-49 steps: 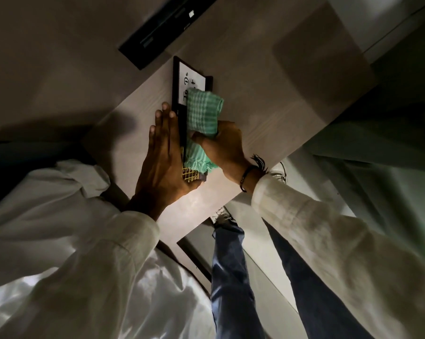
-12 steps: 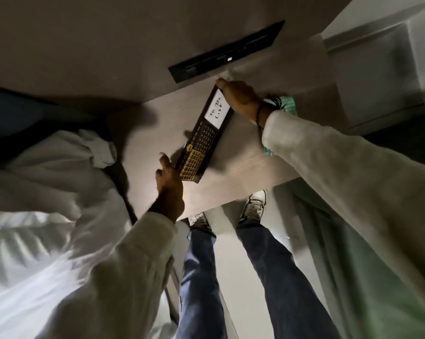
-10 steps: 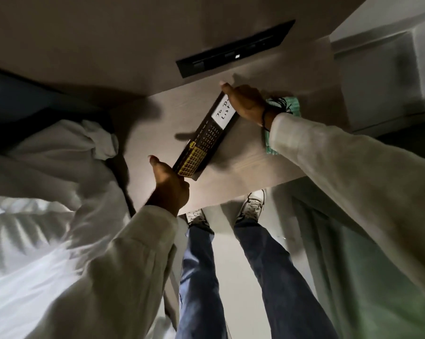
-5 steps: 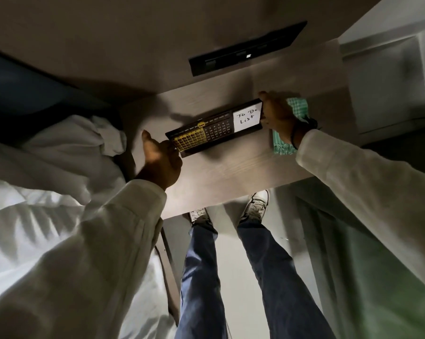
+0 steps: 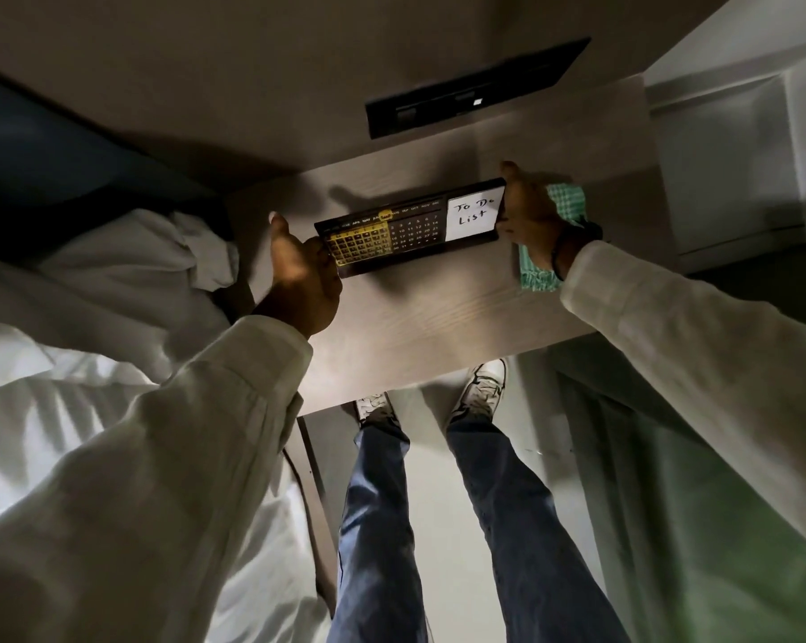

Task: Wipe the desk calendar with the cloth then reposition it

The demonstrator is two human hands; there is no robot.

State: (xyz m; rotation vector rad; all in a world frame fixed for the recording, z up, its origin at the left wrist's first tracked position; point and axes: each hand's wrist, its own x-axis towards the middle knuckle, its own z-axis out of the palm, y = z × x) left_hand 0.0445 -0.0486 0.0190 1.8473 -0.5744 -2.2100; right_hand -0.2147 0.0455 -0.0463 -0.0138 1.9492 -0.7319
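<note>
with the left hand and right hand each gripping an end of the calendar, uneven pressure could tip it onto the cloth.

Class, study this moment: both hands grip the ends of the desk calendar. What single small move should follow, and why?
Probably release it. The desk calendar already stands facing the person on the desk, the left hand and right hand at its ends. The green cloth lies beneath the right wrist, so wiping seems done.
</note>
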